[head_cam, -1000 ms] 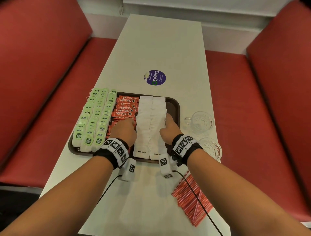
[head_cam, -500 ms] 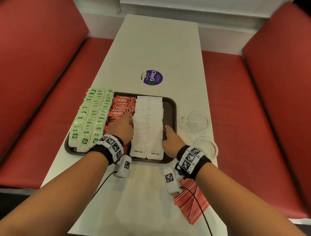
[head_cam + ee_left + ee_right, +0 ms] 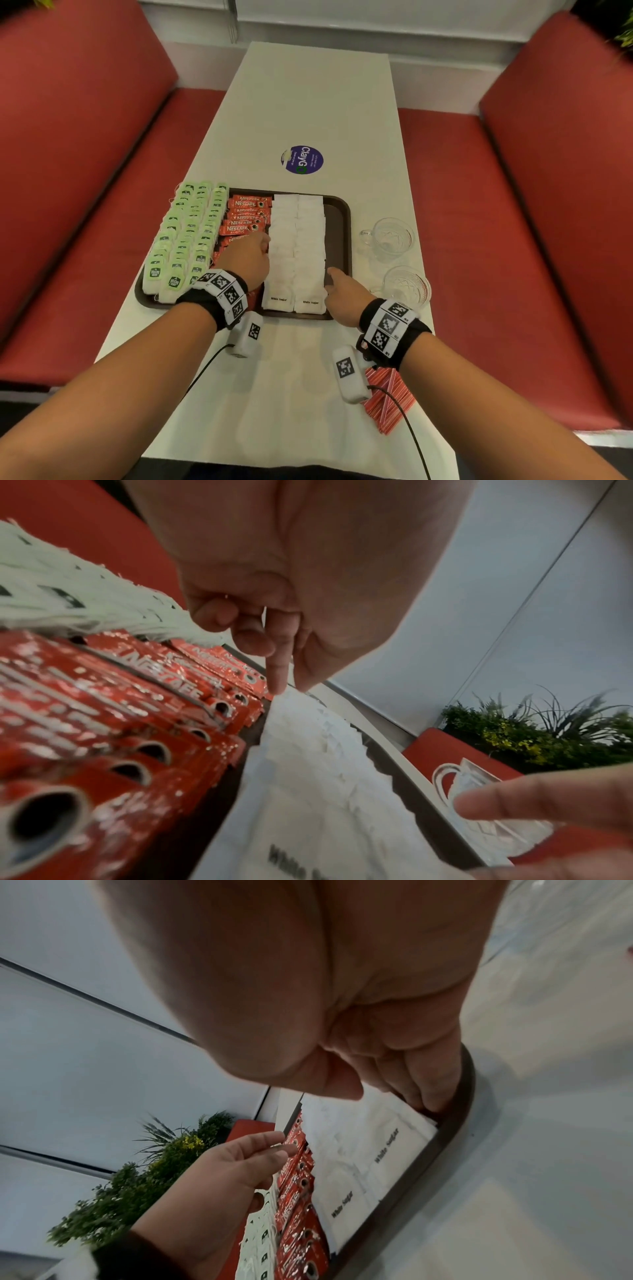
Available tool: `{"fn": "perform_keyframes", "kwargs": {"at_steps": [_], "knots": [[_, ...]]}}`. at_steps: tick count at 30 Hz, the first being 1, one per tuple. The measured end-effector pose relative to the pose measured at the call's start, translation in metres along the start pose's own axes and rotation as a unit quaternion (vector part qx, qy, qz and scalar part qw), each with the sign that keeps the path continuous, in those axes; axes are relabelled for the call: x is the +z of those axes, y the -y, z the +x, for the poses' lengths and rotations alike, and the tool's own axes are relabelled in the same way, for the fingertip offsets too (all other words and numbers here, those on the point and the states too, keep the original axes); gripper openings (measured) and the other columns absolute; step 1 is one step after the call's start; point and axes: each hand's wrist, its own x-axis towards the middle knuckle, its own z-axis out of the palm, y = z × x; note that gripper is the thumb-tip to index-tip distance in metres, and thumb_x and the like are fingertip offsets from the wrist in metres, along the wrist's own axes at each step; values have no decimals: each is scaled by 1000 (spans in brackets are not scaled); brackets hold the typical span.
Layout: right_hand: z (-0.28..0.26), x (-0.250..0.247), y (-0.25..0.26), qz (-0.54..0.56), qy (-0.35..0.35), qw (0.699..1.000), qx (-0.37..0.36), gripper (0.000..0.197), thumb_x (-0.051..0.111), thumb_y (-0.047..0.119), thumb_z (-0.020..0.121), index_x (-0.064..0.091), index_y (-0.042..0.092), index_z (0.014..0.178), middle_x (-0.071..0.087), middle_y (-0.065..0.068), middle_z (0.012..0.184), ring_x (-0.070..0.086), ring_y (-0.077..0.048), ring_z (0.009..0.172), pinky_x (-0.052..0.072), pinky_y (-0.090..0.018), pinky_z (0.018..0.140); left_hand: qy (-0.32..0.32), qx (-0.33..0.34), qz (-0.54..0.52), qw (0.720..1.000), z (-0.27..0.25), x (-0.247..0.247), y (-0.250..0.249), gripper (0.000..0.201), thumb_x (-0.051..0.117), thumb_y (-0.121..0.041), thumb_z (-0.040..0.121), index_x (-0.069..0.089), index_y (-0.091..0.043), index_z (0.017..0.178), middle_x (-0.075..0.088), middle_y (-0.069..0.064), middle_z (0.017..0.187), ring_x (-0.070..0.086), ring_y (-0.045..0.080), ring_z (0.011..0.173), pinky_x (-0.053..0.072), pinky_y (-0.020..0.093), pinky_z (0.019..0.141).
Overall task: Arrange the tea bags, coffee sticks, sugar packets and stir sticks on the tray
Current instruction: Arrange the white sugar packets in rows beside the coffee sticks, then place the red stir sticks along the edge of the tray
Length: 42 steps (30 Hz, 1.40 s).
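Observation:
A dark brown tray (image 3: pixel 343 236) holds rows of green tea bags (image 3: pixel 186 236), red coffee sticks (image 3: pixel 244 213) and two rows of white sugar packets (image 3: pixel 296 246). My left hand (image 3: pixel 255 246) hovers over the seam between coffee sticks and sugar; its forefinger and thumb tips (image 3: pixel 278 685) touch the sugar rows' left edge (image 3: pixel 308 750). My right hand (image 3: pixel 337 284) lies with straight fingers (image 3: pixel 435 1093) against the right edge of the sugar packets (image 3: pixel 363 1139), inside the tray rim. Red stir sticks (image 3: pixel 388 404) lie on the table under my right wrist.
Two clear glass cups (image 3: pixel 390 238) (image 3: pixel 407 287) stand on the white table right of the tray. A round purple sticker (image 3: pixel 302 160) sits beyond the tray. Red bench seats (image 3: pixel 496 240) flank the table on both sides.
My right hand has slid back along the right edge of the sugar rows toward the tray's near end. The left hand has stayed at the sugar rows' left edge.

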Motion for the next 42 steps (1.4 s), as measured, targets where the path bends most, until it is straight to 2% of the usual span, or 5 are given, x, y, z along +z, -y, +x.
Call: {"fn": "perform_keyframes", "kwargs": {"at_steps": [11,17,21,34,42], "knots": [[-33,-4,4,-34,-16,996,-81,49,43,-1,97,31,1,144,47,-25,142,51,-37,127,42,-41,108,22,61,30,997,-66,-10,-16,26,58,-23,95,62,-22,121,67,-8,110,61,14,101,48,28,87],[-81,-32,-29,-157,-52,973,-163,44,46,7,94,54,17,136,63,0,132,56,-17,122,44,-27,102,117,176,88,973,-102,21,-80,23,57,-32,95,68,-22,113,69,-2,111,62,20,104,48,32,88],[-109,-42,-64,-285,-26,946,-152,46,56,17,92,53,19,138,63,2,131,58,-17,117,44,-25,95,191,191,169,948,-120,60,-114,48,58,-48,92,60,-15,127,64,6,122,61,26,111,50,37,92],[-97,-36,-135,-494,-62,858,-122,123,94,36,56,18,21,152,29,-9,153,40,-30,133,45,-48,104,228,200,236,923,-152,113,-146,99,68,-81,61,45,-13,129,48,10,119,47,25,108,46,41,96],[-77,-24,-117,-424,-42,896,-125,50,82,41,72,60,17,109,59,-4,107,59,-25,99,49,-35,85,273,274,219,896,-132,95,-138,40,70,-40,81,62,-15,111,59,9,104,60,27,95,51,36,84]]}}
